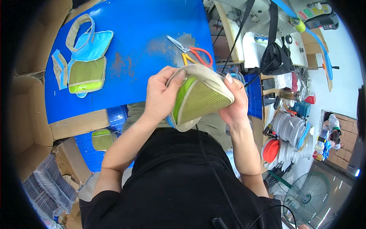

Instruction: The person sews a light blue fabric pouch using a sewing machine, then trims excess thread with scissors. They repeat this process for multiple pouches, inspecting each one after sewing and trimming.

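Observation:
Both hands hold a small fabric pouch (202,101) with green mesh, a lime band, cream trim and some blue at its lower left. My left hand (162,93) pinches its upper left edge, thumb on top; my right hand (234,101) grips its right edge. Just beyond it, scissors (187,51) with red and yellow handles lie on the blue tabletop (133,15). A light-blue and green sewn piece (87,72) with a cream loop lies at the table's left, beside a narrow cream strip (60,68).
Cardboard boxes (32,114) line the left. A blue crate (85,152) holds another green piece (101,140). At right are a cluttered bench (249,42), stacked white rolls (286,128), a red roll (270,150) and a fan (307,198). Another person (333,129) is in the far right background.

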Available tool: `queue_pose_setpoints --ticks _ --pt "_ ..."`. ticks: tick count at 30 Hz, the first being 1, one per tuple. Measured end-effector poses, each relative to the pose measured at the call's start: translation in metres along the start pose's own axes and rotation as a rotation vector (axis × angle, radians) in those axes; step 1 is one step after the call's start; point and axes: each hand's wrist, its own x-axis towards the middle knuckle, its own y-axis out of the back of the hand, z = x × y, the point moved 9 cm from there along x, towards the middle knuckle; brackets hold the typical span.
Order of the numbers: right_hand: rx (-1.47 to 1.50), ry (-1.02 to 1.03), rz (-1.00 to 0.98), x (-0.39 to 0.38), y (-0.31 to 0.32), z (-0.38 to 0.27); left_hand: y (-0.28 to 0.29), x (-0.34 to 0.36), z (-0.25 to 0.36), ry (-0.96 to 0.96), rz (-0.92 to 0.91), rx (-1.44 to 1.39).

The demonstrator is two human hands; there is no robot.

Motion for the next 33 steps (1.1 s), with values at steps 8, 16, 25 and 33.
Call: queue_pose_setpoints --ticks 8,16,25,33 --pt "0.049 0.14 -0.126 0.009 0.036 -0.009 -0.035 -0.034 0.003 0.496 -0.489 -1.132" --pt "-0.123 0.215 -0.19 0.008 0.018 -0.012 -0.01 -0.021 0.012 0.423 -0.479 -0.9" --pt "-0.333 0.41 -0.184 0.005 0.01 -0.026 -0.005 -0.023 0.03 0.248 -0.538 -0.631" --pt "-0.267 0.354 -0.206 0.004 0.011 -0.024 -0.02 -0.03 0.033 0.339 -0.568 -0.479"
